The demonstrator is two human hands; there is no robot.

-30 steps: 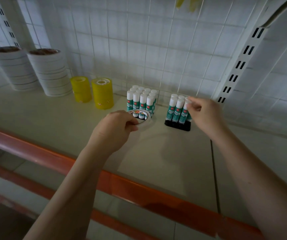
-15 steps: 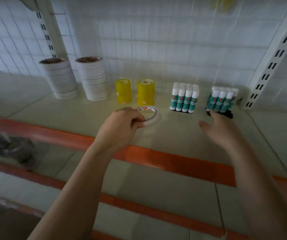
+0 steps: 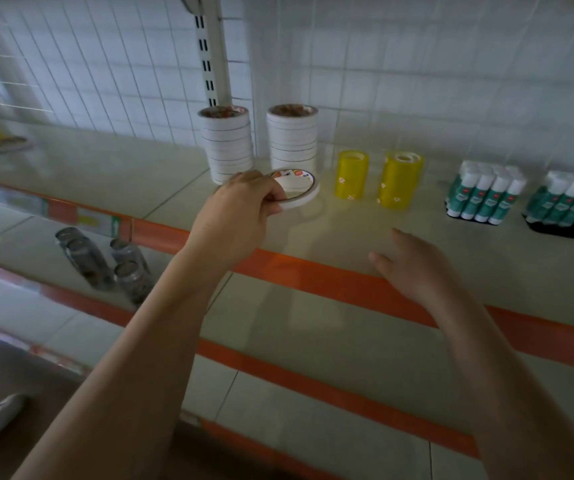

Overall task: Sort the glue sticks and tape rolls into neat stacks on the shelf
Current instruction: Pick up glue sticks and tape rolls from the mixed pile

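The right pack of glue sticks (image 3: 568, 202) runs off the frame edge, so no full count. Labels on the tape roll (image 3: 296, 187) are too blurry to read, and the left hand (image 3: 240, 216) covers its near rim. The dark cans (image 3: 105, 263) on the lower shelf are just smears.

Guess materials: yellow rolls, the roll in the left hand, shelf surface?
Yellow rolls: likely clear plastic film tape, glossy and translucent, pale core showing through the top. Roll held in the left hand: looks like white paper-backed tape, matte, with a printed card label. Shelf: probably painted metal, smooth cream finish with faint reflections and panel seams.
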